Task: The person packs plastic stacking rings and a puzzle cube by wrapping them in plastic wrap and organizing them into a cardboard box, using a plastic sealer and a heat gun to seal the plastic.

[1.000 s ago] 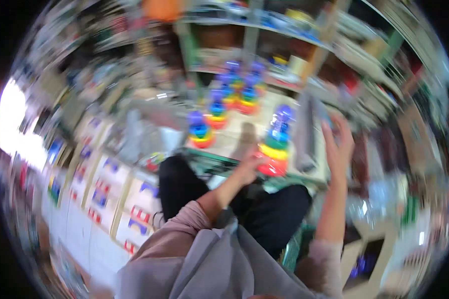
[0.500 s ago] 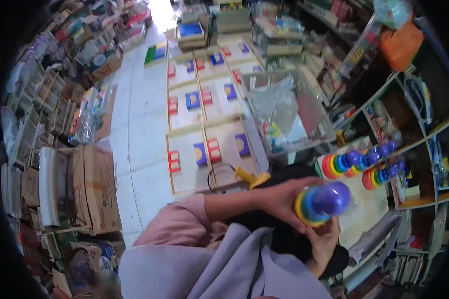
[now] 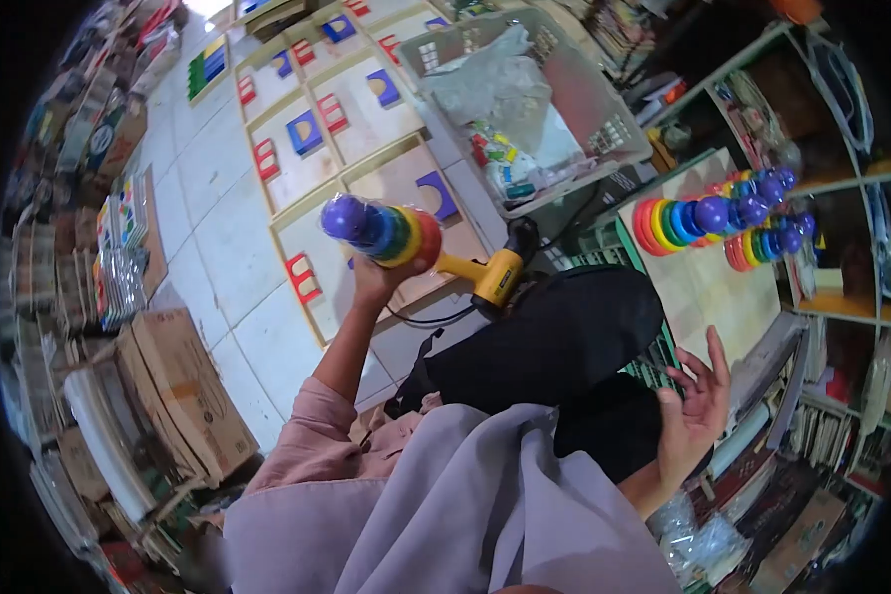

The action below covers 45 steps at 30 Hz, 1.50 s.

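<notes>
My left hand grips a ring stacker from below, fingers wrapped round its base. The toy is tilted, with a purple ball at the upper left and blue, green, yellow and red rings. A shiny clear film seems to cover it. The stacker is above the near wooden tray, which has red and purple pieces in it. Beside it lies a yellow heat gun with a black nozzle and a cord. My right hand is open, palm up and fingers spread, near my knee, holding nothing.
Several more ring stackers lie on a light board at the right. Behind the heat gun stands a grey plastic crate with plastic film and small blocks. A cardboard box sits at left. Shelves line the right side.
The ring stacker has moved from in front of my right knee, where both hands held it, leftward over the trays in my left hand. My right hand has let go and opened. The view has turned.
</notes>
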Available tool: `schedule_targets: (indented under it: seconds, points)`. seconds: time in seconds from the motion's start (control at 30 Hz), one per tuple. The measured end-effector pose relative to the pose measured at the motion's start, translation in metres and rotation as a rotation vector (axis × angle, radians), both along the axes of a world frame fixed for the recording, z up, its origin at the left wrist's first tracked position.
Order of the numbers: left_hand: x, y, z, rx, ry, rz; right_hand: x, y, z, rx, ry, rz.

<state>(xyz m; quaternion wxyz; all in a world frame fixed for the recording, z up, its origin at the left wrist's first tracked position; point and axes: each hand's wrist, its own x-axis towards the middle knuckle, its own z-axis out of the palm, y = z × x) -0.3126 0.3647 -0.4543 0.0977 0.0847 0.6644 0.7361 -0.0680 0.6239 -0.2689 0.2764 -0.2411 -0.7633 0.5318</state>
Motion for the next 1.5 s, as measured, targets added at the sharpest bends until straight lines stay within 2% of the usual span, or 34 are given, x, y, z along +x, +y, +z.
schedule_targets:
  seconds: [0.17,0.27,0.33,0.37,0.4,0.47,0.6,0.67,0.77,0.8,0.87,0.93,0.97,1.0,1.07,1.2,1.3,1.33,1.4,1.43,1.47,1.5]
  points:
    - [-0.038,0.051,-0.027,0.059,-0.003,-0.019,0.019,0.024,-0.009,0.045,0.039,-0.201]
    - [-0.057,0.123,0.005,0.124,-0.013,0.009,0.022,0.032,-0.012,0.067,0.042,-0.288]
    - [-0.084,0.169,-0.019,0.114,0.054,-0.012,0.027,0.037,-0.011,0.134,0.04,-0.318]
    - [-0.092,0.192,-0.011,0.145,0.069,-0.001,0.031,0.039,-0.01,0.141,0.043,-0.334]
    - [-0.109,0.214,-0.027,0.021,0.112,0.007,0.037,0.041,-0.008,0.207,0.007,-0.375]
    - [-0.132,0.26,-0.057,0.355,0.146,0.039,0.052,0.045,-0.005,0.284,-0.027,-0.436]
    - [-0.147,0.314,-0.078,0.289,0.061,0.059,0.103,0.053,-0.008,0.38,-0.186,-0.708]
    - [-0.155,0.333,-0.101,0.189,0.071,0.087,0.126,0.054,-0.013,0.516,-0.466,-0.872]
    - [-0.156,0.342,-0.122,0.236,0.056,0.055,0.149,0.048,-0.025,0.465,-0.644,-0.958]
    - [-0.149,0.337,-0.104,0.278,-0.001,0.013,0.155,0.045,-0.033,0.403,-0.708,-0.992]
    - [-0.131,0.319,-0.068,0.318,0.0,-0.025,0.159,0.043,-0.054,0.22,-0.738,-0.89]
    - [-0.121,0.277,-0.052,0.317,-0.047,-0.239,0.136,0.041,-0.059,0.374,-0.746,-0.927]
    - [-0.108,0.252,-0.039,0.293,0.057,-0.244,0.142,0.043,-0.061,0.35,-0.713,-0.892]
    - [-0.095,0.221,-0.031,0.062,0.1,-0.172,0.146,0.048,-0.066,0.329,-0.67,-0.856]
    - [-0.076,0.159,-0.028,0.106,0.112,-0.237,0.142,0.052,-0.064,0.336,-0.664,-0.831]
    - [-0.024,0.028,-0.045,-0.101,-0.022,-0.081,0.132,0.062,-0.059,0.382,-0.754,-0.705]
    - [0.026,-0.051,-0.068,-0.285,-0.146,0.262,0.12,0.071,-0.055,0.411,-0.719,-0.596]
    - [0.044,-0.064,-0.066,-0.268,-0.09,0.352,0.118,0.075,-0.053,0.409,-0.714,-0.566]
    - [0.078,-0.105,-0.09,-0.412,-0.17,0.401,0.116,0.082,-0.048,0.601,-0.654,-0.487]
    - [0.096,-0.122,-0.111,-0.317,-0.102,0.448,0.11,0.08,-0.041,0.604,-0.647,-0.485]
    - [0.112,-0.138,-0.13,-0.469,-0.125,0.484,0.103,0.078,-0.031,0.674,-0.611,-0.463]
    - [0.128,-0.145,-0.141,-0.458,-0.173,0.504,0.096,0.074,-0.024,0.744,-0.573,-0.446]
